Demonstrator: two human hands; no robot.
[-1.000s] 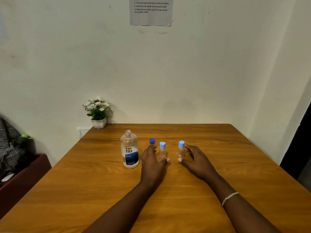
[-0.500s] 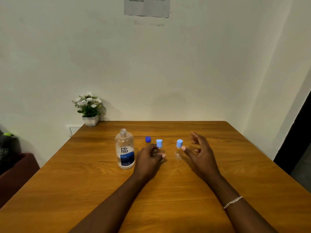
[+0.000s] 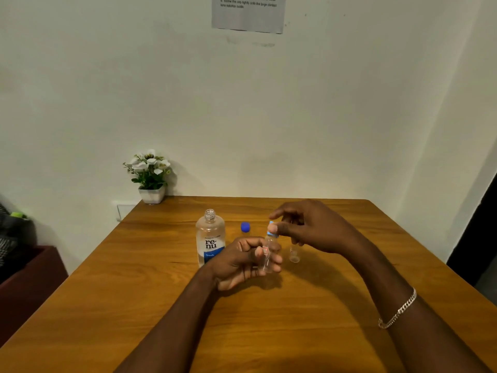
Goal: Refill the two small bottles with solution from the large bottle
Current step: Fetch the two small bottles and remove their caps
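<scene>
The large clear bottle [image 3: 210, 238] with a blue "renu" label stands uncapped on the wooden table [image 3: 134, 292]. Its dark blue cap [image 3: 245, 227] lies just to its right. My left hand [image 3: 242, 262] holds one small clear bottle [image 3: 269, 257] lifted off the table and tilted a little. My right hand [image 3: 312, 227] pinches that bottle's light blue cap [image 3: 271, 228] with thumb and fingers. The second small bottle [image 3: 294, 254] stands on the table behind my right hand, its top hidden.
A small white pot of white flowers [image 3: 150, 176] sits at the table's back left corner by the wall. A dark red chest [image 3: 29, 286] with cloth on it stands left of the table. A printed sheet [image 3: 248, 13] hangs on the wall.
My left hand closed on the left small bottle and lifted it off the table. My right hand left the other small bottle and moved over to grip the lifted bottle's cap.
</scene>
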